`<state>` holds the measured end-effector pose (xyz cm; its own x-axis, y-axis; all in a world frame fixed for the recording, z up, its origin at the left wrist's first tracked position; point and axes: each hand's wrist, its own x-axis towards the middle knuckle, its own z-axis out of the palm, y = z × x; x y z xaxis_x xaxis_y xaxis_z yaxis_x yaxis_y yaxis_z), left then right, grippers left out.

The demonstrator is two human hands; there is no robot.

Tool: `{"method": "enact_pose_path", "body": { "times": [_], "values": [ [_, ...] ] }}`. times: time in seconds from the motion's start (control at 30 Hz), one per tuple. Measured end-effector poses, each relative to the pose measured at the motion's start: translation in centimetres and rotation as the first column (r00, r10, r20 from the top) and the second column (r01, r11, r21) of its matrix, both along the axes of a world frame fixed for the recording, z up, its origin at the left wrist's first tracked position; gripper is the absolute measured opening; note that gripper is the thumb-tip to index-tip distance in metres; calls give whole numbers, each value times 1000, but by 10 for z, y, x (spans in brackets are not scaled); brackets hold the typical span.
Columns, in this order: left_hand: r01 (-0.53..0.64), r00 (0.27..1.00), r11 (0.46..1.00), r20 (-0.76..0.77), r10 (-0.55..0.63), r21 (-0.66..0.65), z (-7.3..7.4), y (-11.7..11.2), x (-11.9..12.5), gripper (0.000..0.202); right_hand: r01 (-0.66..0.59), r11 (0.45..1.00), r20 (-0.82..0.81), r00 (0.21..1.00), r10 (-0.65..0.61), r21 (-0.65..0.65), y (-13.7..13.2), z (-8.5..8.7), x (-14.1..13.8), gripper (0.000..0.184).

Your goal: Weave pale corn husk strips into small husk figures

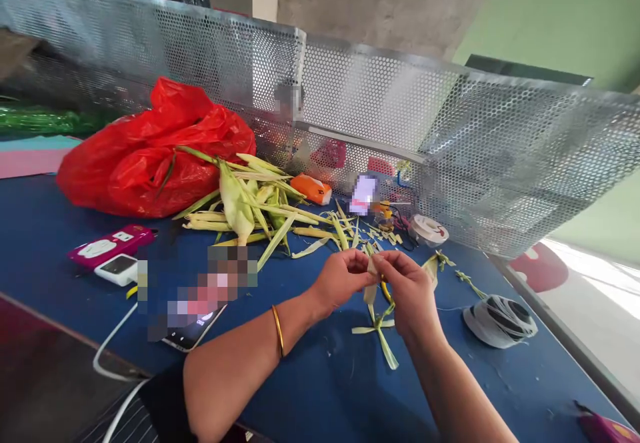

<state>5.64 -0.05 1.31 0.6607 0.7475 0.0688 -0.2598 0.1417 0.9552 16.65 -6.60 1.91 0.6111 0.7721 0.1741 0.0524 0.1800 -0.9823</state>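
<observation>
My left hand (pixel 337 283) and my right hand (pixel 413 289) meet over the blue table, fingertips pinched together on a pale corn husk strip (pixel 370 294). The strip hangs down between them, and the fingers cover its upper part. Just below lies a green husk piece (pixel 385 349) with arms spread like a cross; whether it joins the held strip I cannot tell. Something yellow and curved (pixel 386 289) shows beside my right fingers. To the right of that hand is a spool of thin white thread (pixel 500 323), with a knotted green husk strand (pixel 470 283) behind it.
Corn husks (pixel 237 206) are heaped before a red plastic bag (pixel 160 153). A phone (pixel 193 329), a white device with a cable (pixel 117 269) and a purple case (pixel 113 246) lie left. A tape roll (pixel 429 229) sits near the perforated metal screen (pixel 365 89).
</observation>
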Motion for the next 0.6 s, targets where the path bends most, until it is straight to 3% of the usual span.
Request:
{"method": "enact_pose_path", "body": {
  "times": [0.23,0.37,0.6],
  "values": [
    [-22,994,999,-108,17,-48,-2,4,-1,13,0,1000,-77,997,0,-2,3,-2,5,31],
    [-57,991,996,-124,49,-62,0,3,-2,13,-32,997,-5,999,32,-64,3,0,5,31],
    [-85,986,994,-152,73,-71,2,4,-3,12,-5,999,47,999,7,-51,3,-1,7,32]
  ]
}}
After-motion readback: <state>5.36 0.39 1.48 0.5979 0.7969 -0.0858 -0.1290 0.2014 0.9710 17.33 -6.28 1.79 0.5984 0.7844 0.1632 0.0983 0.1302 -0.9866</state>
